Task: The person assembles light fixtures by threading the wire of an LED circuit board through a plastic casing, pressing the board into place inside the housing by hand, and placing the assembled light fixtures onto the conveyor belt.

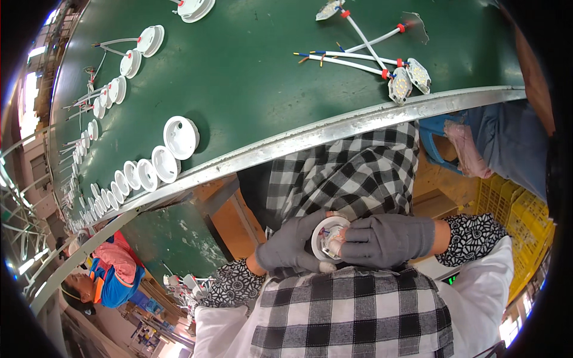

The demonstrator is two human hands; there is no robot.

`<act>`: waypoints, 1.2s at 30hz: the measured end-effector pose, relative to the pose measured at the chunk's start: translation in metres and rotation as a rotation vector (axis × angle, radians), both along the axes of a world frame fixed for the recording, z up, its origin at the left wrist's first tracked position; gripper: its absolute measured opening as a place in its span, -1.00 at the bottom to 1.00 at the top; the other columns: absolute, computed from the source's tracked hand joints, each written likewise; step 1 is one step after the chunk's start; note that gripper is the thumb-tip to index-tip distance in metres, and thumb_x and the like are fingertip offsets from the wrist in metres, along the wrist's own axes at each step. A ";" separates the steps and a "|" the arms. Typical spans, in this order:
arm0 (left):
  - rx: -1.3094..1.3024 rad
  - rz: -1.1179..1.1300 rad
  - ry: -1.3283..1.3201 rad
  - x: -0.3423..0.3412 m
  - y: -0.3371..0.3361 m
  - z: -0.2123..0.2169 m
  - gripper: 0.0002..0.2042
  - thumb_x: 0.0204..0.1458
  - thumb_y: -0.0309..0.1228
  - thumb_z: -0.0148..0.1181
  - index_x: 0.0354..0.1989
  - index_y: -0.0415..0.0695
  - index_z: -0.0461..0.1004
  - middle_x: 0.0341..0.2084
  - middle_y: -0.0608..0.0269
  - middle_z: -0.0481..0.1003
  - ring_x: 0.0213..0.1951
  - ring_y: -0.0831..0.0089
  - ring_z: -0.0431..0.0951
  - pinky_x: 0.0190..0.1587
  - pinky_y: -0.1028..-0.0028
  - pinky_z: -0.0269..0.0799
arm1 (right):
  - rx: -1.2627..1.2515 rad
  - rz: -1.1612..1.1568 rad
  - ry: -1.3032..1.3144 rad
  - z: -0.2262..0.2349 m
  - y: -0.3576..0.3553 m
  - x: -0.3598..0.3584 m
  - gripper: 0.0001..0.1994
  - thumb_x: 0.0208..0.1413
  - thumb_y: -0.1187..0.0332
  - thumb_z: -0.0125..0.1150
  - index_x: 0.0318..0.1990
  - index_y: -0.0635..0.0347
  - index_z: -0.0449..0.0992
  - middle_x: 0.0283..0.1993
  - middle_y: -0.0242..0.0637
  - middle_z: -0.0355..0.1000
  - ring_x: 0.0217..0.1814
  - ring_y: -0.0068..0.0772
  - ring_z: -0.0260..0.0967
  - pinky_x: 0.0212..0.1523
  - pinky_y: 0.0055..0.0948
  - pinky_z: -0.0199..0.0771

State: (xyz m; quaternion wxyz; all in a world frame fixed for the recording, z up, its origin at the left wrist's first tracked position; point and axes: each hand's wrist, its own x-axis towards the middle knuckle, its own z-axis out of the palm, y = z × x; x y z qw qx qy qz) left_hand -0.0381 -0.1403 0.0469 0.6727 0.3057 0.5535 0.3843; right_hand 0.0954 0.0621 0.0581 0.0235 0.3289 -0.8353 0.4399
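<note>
Both my hands wear grey gloves and meet over my checked apron, below the belt's edge. My left hand (288, 246) cups a white round lamp housing (327, 238) from the left and underneath. My right hand (387, 238) grips the same housing from the right, its fingers pressing on an orange and white part inside. Most of the housing is hidden by the fingers.
A green conveyor belt (250, 77) with a metal edge (334, 128) runs above my hands. A row of white housings (156, 166) lines its left side, and LED modules with wires (401, 79) lie at the upper right. A yellow crate (518, 222) stands at the right. A co-worker (110, 275) sits at the lower left.
</note>
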 end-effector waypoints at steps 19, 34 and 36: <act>0.035 0.045 0.044 0.006 -0.008 -0.007 -0.11 -0.28 -0.16 0.51 0.25 -0.18 0.15 -0.04 0.06 0.47 -0.02 0.27 0.52 0.05 0.38 0.41 | 0.044 -0.128 0.118 -0.020 -0.013 0.003 -0.77 -0.11 0.41 0.14 -0.23 0.23 0.47 -0.20 -0.39 0.36 -0.08 -0.43 0.40 -0.02 -0.46 0.55; 0.025 0.132 0.101 0.015 -0.015 0.007 -0.42 0.05 -0.24 0.07 0.22 -0.27 0.15 -0.22 -0.03 0.46 -0.17 0.18 0.53 -0.10 0.33 0.40 | 0.064 -0.270 0.068 -0.009 -0.020 -0.007 -0.75 0.00 0.40 0.11 -0.13 0.21 0.36 -0.23 -0.37 0.34 -0.12 -0.46 0.41 -0.18 -0.52 0.58; -0.083 0.132 0.088 0.014 -0.011 0.012 -0.47 0.03 -0.30 0.06 0.19 -0.24 0.21 -0.24 -0.08 0.46 -0.16 0.12 0.53 -0.11 0.34 0.40 | 0.067 -0.289 0.074 -0.009 -0.019 -0.006 -0.72 0.00 0.40 0.11 -0.10 0.20 0.35 -0.24 -0.37 0.32 -0.13 -0.47 0.40 -0.19 -0.55 0.56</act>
